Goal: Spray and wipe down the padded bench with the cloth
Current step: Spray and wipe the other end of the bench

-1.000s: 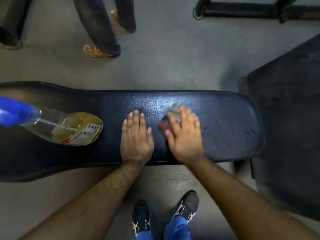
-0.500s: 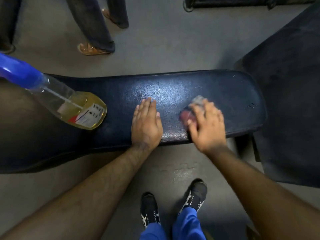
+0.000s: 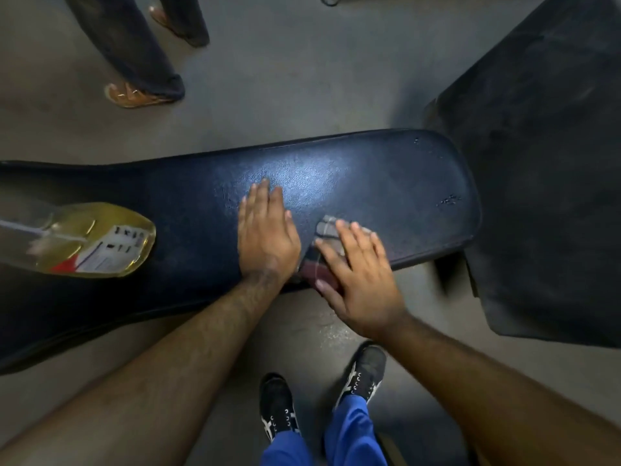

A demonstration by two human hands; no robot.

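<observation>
Wiping is in hand: the right hand (image 3: 363,284), fingers spread, presses the plaid cloth (image 3: 319,260) flat at the padded bench (image 3: 386,183) surface's near edge beside the flat, open left hand (image 3: 265,237), so the next stroke should probably carry it toward the unwiped far end, the spray bottle (image 3: 90,240) lying well left.

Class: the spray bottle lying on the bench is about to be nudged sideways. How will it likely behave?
The bottle lies on its side, so it may roll along the bench. It looks partly full of yellow liquid, which would probably slosh and shift its weight. Its smooth clear wall looks rigid, possibly slippery.
</observation>
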